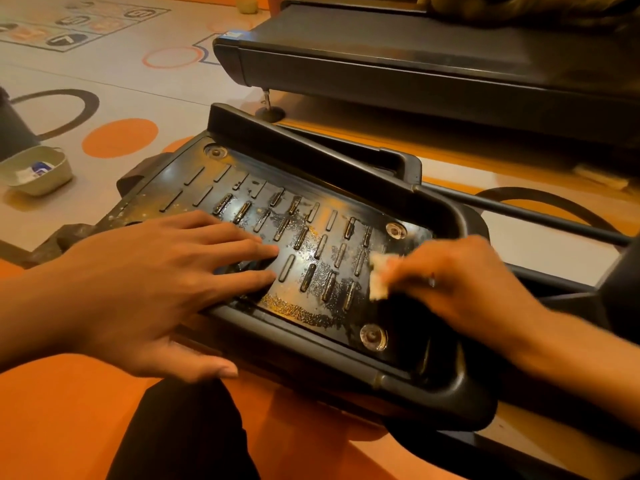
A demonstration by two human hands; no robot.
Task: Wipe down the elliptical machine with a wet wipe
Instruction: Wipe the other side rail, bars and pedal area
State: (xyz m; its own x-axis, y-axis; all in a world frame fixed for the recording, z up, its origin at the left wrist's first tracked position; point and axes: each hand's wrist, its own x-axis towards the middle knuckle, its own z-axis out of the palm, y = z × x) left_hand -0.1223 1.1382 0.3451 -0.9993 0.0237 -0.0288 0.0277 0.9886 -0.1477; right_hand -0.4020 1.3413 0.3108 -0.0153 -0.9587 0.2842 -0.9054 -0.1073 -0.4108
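1. Your left hand point(149, 282) lies flat on the near-left part of the elliptical pedal point(304, 199). Its fingers point(242, 244) are straight and spread on the ribbed black surface, holding nothing, and the thumb reaches over the pedal's near rim.
2. Your right hand point(464, 282) is over the right end of the pedal and looks blurred. Its fingers are curled and pinch the wet wipe point(379, 279).
3. The wipe is a small pale wad touching the pedal surface, just right of the ribs.
4. The middle of the pedal shines wet, and its far-left end looks dull and speckled.
5. On the floor point(114, 84) left of the pedal sits a small pale tub point(52, 181).
6. Beyond the pedal stands a dark machine base point(415, 71).
7. Your dark trouser leg point(183, 431) shows below the pedal's near rim.
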